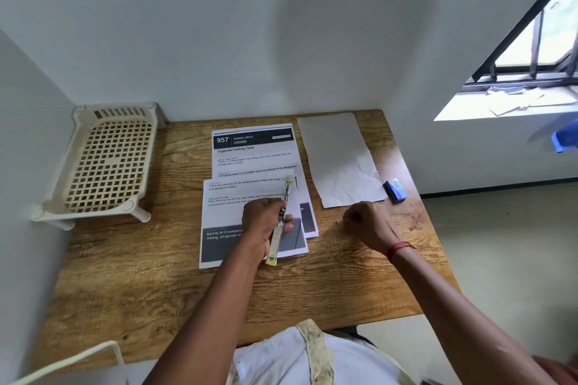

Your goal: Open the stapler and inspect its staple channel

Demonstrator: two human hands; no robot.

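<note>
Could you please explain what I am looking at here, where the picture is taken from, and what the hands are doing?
There is no machine here: this is one picture from a wide-angle camera worn on a person's head, looking down at their two bare hands over a wooden table set against a wall. The left hand grips a slim stapler with yellow-green ends, held over two overlapping printed sheets. The right hand is curled on the table beside them; whether it pinches anything small I cannot tell. Also on the table are a blank, slightly creased sheet, a small blue box by its corner, and a cream plastic rack with a grid top at the left.
</note>
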